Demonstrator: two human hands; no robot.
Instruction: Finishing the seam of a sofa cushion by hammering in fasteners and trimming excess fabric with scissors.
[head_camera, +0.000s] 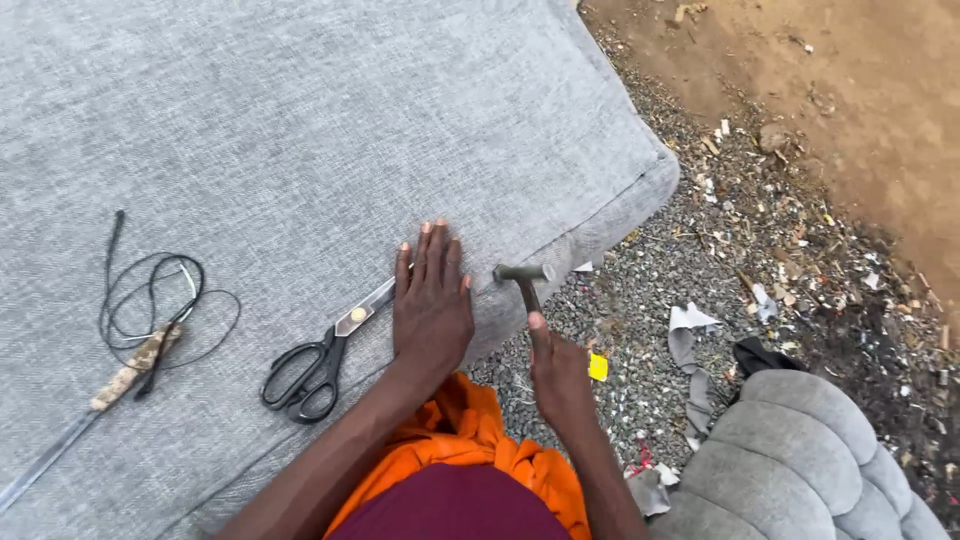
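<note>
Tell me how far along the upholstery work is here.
Grey fabric already covers the top and looks smooth. In hand: the left hand presses the cloth flat near the edge while the right hand holds a hammer at that side edge. The scissors lie idle beside it. How much edge remains unfastened cannot be told.

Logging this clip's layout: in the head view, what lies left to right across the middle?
Knife with wrapped handle → black cord → scissors → left hand flat on the grey cushion → hammer in right hand → yellow scrap → padded grey seat.
</note>
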